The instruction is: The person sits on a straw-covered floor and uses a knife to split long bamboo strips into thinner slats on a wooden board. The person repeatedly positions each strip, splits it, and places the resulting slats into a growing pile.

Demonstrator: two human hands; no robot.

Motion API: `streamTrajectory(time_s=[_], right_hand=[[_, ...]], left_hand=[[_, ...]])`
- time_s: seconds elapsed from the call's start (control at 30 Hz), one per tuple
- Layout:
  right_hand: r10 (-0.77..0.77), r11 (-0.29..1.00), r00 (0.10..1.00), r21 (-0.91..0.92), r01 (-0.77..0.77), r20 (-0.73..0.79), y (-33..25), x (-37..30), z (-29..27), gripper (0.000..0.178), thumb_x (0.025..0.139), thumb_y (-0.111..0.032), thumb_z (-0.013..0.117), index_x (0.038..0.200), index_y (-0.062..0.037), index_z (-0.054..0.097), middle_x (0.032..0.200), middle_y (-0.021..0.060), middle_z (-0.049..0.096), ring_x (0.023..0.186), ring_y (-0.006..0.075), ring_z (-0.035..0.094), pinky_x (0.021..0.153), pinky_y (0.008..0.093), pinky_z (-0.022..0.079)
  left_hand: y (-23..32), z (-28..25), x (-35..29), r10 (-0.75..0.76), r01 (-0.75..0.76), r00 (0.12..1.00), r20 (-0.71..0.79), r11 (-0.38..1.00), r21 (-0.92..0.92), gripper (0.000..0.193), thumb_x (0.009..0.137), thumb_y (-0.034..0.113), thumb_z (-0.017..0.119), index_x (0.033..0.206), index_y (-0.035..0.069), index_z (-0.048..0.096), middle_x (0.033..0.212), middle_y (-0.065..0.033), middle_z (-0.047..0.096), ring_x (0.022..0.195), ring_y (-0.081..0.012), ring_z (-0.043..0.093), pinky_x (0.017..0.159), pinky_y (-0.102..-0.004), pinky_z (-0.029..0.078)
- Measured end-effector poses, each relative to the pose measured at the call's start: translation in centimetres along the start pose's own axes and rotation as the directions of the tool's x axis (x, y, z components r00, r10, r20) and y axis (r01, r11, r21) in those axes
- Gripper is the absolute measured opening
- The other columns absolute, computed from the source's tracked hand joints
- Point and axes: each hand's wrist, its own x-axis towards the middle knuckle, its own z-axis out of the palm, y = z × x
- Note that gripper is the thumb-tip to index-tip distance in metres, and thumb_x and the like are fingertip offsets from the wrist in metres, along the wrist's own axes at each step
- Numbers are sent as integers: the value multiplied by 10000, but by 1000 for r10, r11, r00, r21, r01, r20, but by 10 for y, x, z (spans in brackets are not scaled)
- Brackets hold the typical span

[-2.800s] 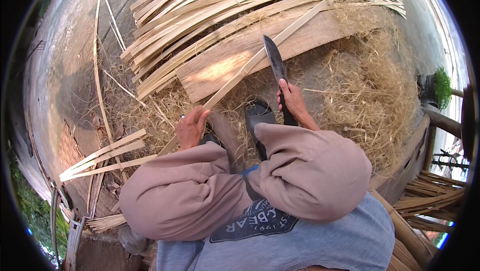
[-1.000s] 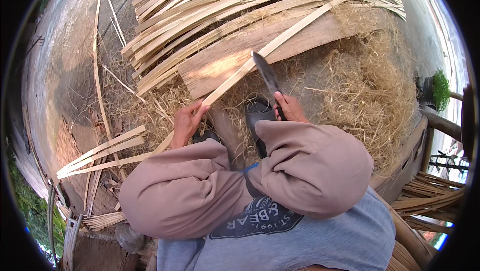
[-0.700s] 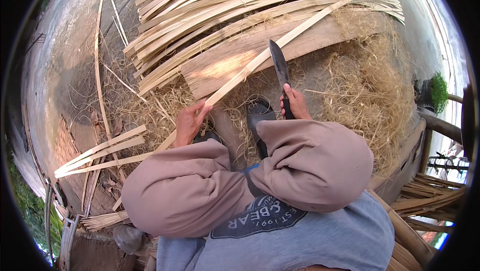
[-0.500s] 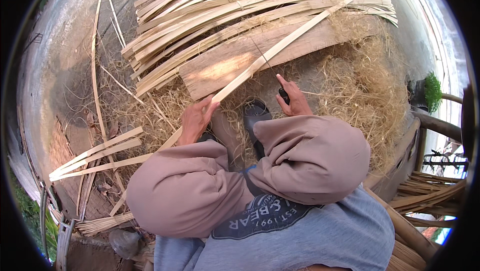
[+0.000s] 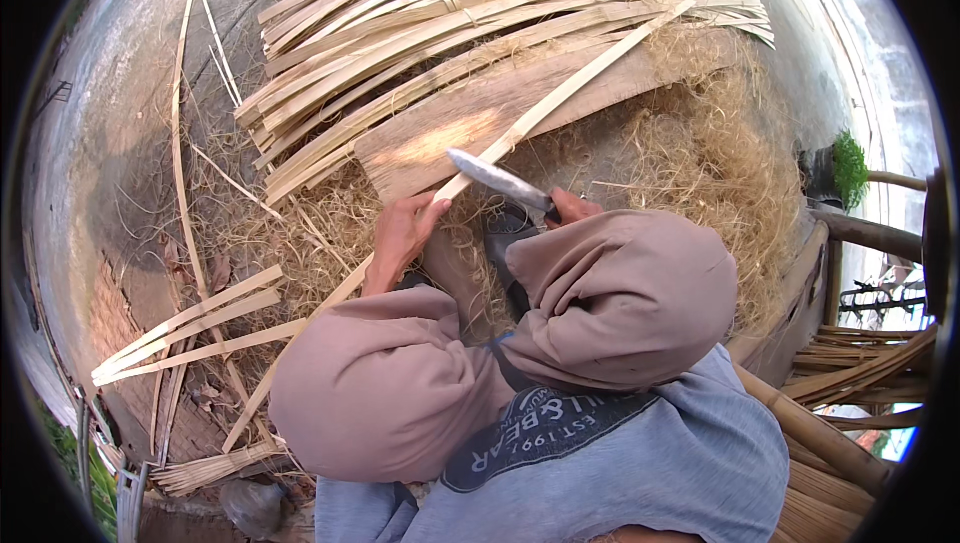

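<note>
My left hand (image 5: 405, 233) is closed around a long pale bamboo strip (image 5: 585, 78), just ahead of my left knee. The strip slants away to the far right across a wooden board (image 5: 425, 143); its near part runs back past my left leg. In my right hand (image 5: 572, 207) is a knife (image 5: 497, 179), held by its dark handle. The flat of its blade shows, and the blade lies over the strip, close to my left hand. Whether the edge touches the strip I cannot tell. My right knee hides part of my right hand.
Several bamboo strips (image 5: 400, 48) lie in a broad pile beyond the board. Curly shavings (image 5: 700, 158) cover the ground on both sides. More strips (image 5: 200, 328) fan out at the left. A potted green plant (image 5: 849, 171) and bamboo poles (image 5: 868, 233) stand at the right.
My right hand has drawn back toward my knee, bringing the knife nearer along the strip. The blade has turned from edge-on to showing its flat. My left hand still grips the strip.
</note>
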Motion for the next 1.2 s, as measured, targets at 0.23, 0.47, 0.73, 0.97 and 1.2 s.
streamTrajectory(time_s=[0.23,0.47,0.73,0.97,1.2], right_hand=[[-338,941,938,38,336,77,17,-8,0,346,884,-302,769,1077,-86,580,879,180,706,860,422,697,750,511,537],[324,867,943,424,-261,-83,76,85,-57,503,1010,-471,616,901,20,608,763,227,697,754,433,694,694,497,529],[-278,955,943,162,250,182,-49,-23,-33,547,1022,-571,571,998,-27,617,727,222,653,792,423,690,744,513,521],[-130,979,989,150,141,-77,31,55,-50,619,995,-591,610,817,1,637,695,238,655,676,409,684,620,503,508],[-141,974,984,191,118,112,-3,53,-76,659,995,-612,595,790,13,637,679,235,659,681,436,681,641,504,528]], left_hand=[[7,-3,3,-63,64,997,39,997,-44,416,976,414,712,1210,74,767,789,-166,728,714,-230,670,683,-398,500],[-9,3,0,195,-162,973,-124,957,240,362,976,438,691,1140,119,740,839,-212,732,785,-418,706,695,-479,534],[-7,11,-14,246,-130,957,-155,839,529,169,1055,364,564,1093,199,577,832,-79,683,711,-375,682,571,-494,483],[-18,19,-16,319,-213,937,-141,844,491,110,1052,298,546,1117,217,582,819,-67,598,641,-358,641,566,-487,471],[-34,5,-36,299,-161,944,-139,787,596,163,998,202,573,1157,222,602,875,-59,616,649,-325,655,588,-473,477]])
